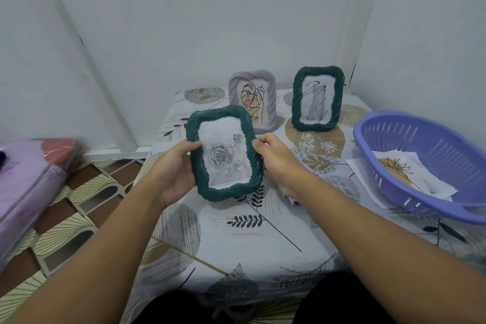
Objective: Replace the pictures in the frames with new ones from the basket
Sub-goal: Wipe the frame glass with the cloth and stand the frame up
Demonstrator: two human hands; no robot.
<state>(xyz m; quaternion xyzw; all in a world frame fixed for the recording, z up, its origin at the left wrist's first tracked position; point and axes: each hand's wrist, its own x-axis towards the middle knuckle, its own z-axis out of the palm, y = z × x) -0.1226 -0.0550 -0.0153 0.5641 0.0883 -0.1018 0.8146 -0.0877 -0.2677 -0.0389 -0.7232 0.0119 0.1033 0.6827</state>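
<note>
Covering the low table is a white cloth printed with grey, ochre and black leaves (236,239), and everything for the task is sitting on or above it. Resting at the right edge is an oval purple slotted plastic basket (431,139); lying inside it is a white paper print with an ochre shape and a black line drawing (402,171), with more white sheets sticking out under the basket's near-left side.

Being held above the middle of the cloth, tilted with its face to the camera, is a dark green rope-textured plastic picture frame (224,153). Showing behind its glazing is a grey rose picture (223,156).

Left hand (175,171) is gripping the frame's left border: thumb lying over the front edge, fingers curling behind. Right hand (276,158) is gripping the right border the same way, thumb tip at the front edge, and something pale purple is peeking out below its palm; cannot tell what.

Standing upright behind the held frame, near the wall, is a light grey rope-textured frame with a leaf line drawing (253,100). Standing just right of it, apart from it, is a second dark green rope-textured frame with a black scribble drawing (317,98).

Lying on the patterned floor at far left is a pink plastic-wrapped bundle (29,173).
</note>
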